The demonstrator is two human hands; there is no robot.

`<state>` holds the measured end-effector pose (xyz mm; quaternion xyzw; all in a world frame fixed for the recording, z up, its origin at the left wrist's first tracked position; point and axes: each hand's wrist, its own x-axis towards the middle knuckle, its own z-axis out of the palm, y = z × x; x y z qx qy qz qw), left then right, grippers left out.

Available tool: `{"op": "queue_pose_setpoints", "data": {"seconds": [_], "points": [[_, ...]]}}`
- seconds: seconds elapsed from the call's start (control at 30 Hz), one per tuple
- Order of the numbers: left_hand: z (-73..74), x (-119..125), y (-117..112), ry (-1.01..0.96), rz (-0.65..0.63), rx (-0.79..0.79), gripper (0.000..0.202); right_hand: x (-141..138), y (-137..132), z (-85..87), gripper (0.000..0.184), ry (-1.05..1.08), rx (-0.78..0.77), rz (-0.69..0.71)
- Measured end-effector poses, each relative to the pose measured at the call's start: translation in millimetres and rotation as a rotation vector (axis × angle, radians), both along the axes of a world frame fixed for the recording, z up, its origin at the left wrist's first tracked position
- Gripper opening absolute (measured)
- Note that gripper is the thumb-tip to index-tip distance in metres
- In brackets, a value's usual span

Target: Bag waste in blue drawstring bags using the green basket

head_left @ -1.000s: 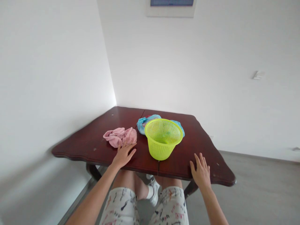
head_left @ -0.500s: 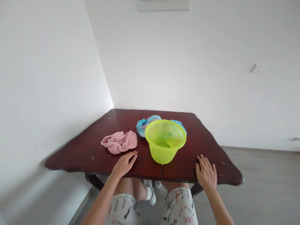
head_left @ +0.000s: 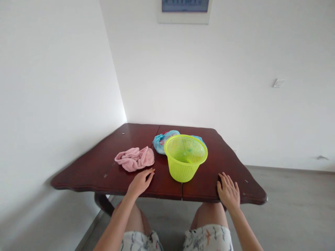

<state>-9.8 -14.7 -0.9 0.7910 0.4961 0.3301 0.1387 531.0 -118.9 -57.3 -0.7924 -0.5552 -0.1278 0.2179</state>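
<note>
Drawn back off crumpled pink terry cloth (head_left: 134, 158): left hand (head_left: 140, 182), open, flat on dark wooden table (head_left: 104, 165). Right hand (head_left: 229, 191) open at near edge, clear of lime-green plastic mesh basket (head_left: 185, 158).

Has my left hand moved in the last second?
Yes. The left hand has drawn back from the pink cloth toward the near edge of the table; its fingers no longer touch it.

Basket (head_left: 185, 158) mid-table (head_left: 225, 153), bag (head_left: 160, 141) just behind it, cloth (head_left: 134, 158) to its left, left hand (head_left: 140, 182) on table just before cloth, right hand (head_left: 229, 191) at near-right edge.
</note>
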Motion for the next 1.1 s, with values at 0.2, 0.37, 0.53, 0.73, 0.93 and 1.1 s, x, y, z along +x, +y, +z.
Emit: {"op": "queue_pose_setpoints", "data": {"seconds": [0.2, 0.37, 0.53, 0.73, 0.93, 1.1], "points": [[-1.8, -2, 3, -0.002, -0.003, -0.014, 0.040, 6, 4, -9.9, 0.070, -0.018, 0.007, 0.012], [-5.0, -5, 9, 0.084, 0.033, 0.039, 0.042, 7, 5, -10.9, 0.071, -0.024, 0.015, 0.015], [-7.4, -4, 16, 0.251, 0.043, 0.012, 0.055, 4, 2, -5.6, 0.069, -0.013, 0.015, 0.018], [-7.1, -3, 16, 0.275, 0.046, 0.016, 0.055, 1, 0, -0.3, 0.069, 0.018, 0.013, 0.020], [-7.9, -4, 16, 0.275, 0.045, 0.020, 0.055, 0, -2, 0.9, 0.065, 0.019, 0.048, 0.021], [-8.0, -4, 15, 0.253, 0.045, 0.023, 0.054, -1, -3, -0.2, 0.064, 0.012, 0.094, 0.014]]}}
